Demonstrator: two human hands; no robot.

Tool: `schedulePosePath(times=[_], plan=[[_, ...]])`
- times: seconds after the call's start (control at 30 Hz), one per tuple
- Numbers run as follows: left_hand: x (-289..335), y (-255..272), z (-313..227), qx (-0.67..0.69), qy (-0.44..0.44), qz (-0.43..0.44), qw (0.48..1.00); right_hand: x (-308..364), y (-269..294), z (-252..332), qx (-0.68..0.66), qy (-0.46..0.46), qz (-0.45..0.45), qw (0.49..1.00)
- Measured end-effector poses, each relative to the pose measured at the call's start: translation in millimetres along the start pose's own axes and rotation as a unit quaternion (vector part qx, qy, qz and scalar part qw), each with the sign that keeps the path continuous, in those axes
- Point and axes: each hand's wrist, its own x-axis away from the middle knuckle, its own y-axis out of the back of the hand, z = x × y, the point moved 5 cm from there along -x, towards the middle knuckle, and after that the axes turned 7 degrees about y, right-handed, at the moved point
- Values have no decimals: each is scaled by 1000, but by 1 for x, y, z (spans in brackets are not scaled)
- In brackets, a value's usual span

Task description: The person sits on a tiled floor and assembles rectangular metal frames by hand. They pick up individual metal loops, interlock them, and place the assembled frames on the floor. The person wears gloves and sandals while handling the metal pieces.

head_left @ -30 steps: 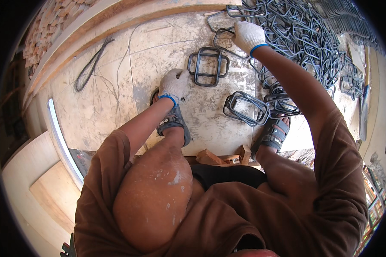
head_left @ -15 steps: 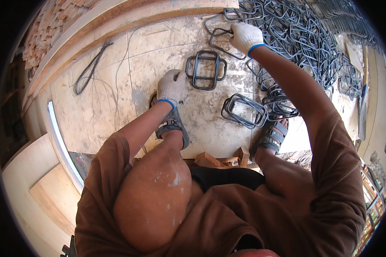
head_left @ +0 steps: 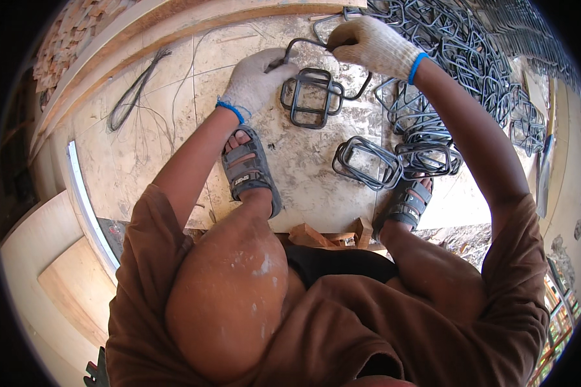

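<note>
Both of my hands wear white knit gloves with blue cuffs. A bent steel rebar stirrup hangs between them above the board. My left hand closes its thumb and fingers round the left corner of it. On the upper side, my right hand pinches the same stirrup, and the glove hides part of the rod. Just below, crossed stirrups lie on the board, one set across the other. Nearer me rests a small stack of stirrups, touching another bundle beside my right foot.
A large tangled stirrup pile covers the far right. Thin tie wire lies to the left on the stained board. Long timber beams run along the far edge. My sandalled feet stand on the board.
My right hand has brought a stirrup from the pile's edge toward me. My left hand has moved up from beside my foot and taken hold of it.
</note>
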Motion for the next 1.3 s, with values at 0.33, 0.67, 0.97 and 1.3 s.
schedulePosePath(times=[0.33, 0.67, 0.97, 1.3], plan=[[34, -33, 74, 200, 295, 33, 934, 6, -76, -30, -38, -94, 14, 995], [24, -30, 85, 131, 307, 21, 942, 35, -86, -43, -201, -241, -35, 949], [20, -35, 102, 93, 296, -1, 951, 38, -103, -55, -158, -216, -70, 961], [14, -27, 86, -102, 199, 2, 975, 43, -103, -60, -123, -205, -86, 967]])
